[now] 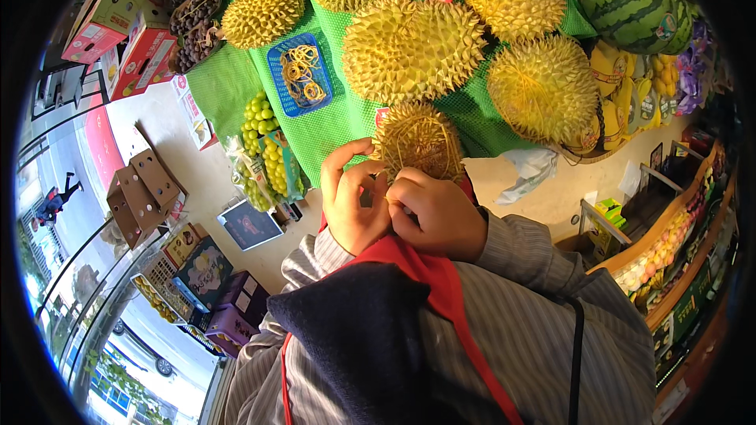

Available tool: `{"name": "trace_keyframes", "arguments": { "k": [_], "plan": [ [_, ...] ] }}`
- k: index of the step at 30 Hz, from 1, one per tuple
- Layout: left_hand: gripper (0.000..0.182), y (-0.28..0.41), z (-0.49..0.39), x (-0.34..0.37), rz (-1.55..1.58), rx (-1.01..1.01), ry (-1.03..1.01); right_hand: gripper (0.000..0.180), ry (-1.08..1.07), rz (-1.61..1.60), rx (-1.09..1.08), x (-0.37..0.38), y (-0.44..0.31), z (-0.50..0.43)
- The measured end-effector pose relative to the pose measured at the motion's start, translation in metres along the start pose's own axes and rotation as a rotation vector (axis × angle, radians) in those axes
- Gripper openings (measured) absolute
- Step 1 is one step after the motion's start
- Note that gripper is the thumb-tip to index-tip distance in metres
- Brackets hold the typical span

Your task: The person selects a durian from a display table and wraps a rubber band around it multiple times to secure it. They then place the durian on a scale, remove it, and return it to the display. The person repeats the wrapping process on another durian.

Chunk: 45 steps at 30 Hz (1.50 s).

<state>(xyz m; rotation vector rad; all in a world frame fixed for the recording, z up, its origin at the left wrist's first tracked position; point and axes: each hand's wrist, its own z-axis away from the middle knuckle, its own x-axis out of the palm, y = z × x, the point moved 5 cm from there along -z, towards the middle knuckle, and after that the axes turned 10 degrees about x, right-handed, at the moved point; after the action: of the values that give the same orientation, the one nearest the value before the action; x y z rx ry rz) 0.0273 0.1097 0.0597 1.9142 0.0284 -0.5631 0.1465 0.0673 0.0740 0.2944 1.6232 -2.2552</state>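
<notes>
A small brownish durian (pixel 422 133) with yellow rubber bands around it lies right in front of my hands, at the near edge of the green mesh cloth. My left hand (pixel 354 200) has its forefinger raised against the spines, while its thumb and other fingers curl inward. Beside it, my right hand (pixel 437 215) is curled with thumb and forefinger pinched together. The fingertips of both hands meet just below the durian's left side. A tiny yellowish bit shows there, too small to identify. Farther off, a blue plastic basket (pixel 273 68) holds loose rubber bands (pixel 304 74).
Several larger durians (pixel 413 50) spread across the green cloth (pixel 322 153). Watermelons (pixel 635 3) and packed bananas (pixel 614 106) stand right; green grapes (pixel 260 118) and dark grapes (pixel 198 18) left. A plastic bag (pixel 528 172) hangs at the near edge. Cartons (pixel 142 195) line the left floor.
</notes>
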Motion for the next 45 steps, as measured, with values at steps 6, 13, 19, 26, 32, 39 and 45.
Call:
{"name": "trace_keyframes", "arguments": {
  "k": [6,13,19,26,32,39,45],
  "plan": [
    [0.035,0.009,-0.001,-0.003,-0.015,0.305,0.121,0.011,0.033,-0.038,-0.062,0.003,0.006,0.012],
    [0.038,0.026,-0.001,0.001,-0.042,0.397,0.126,0.014,0.037,-0.114,-0.157,-0.004,0.011,0.018],
    [0.027,0.022,-0.01,0.011,0.001,0.276,0.044,0.013,-0.005,-0.147,-0.062,-0.015,0.01,0.019],
    [0.025,0.026,-0.025,0.007,-0.196,0.399,0.083,0.01,0.027,-0.144,-0.003,-0.022,0.005,0.012],
    [0.039,0.011,-0.022,0.01,-0.049,0.425,-0.198,0.011,-0.016,-0.095,-0.016,-0.016,0.01,0.014],
    [0.042,0.004,0.004,0.013,-0.106,0.291,-0.399,0.011,-0.008,0.056,-0.1,-0.015,0.015,0.023],
    [0.035,0.008,0.007,0.004,0.081,0.424,-0.319,0.017,0.127,0.158,-0.287,-0.014,0.005,0.019]
  ]
}}
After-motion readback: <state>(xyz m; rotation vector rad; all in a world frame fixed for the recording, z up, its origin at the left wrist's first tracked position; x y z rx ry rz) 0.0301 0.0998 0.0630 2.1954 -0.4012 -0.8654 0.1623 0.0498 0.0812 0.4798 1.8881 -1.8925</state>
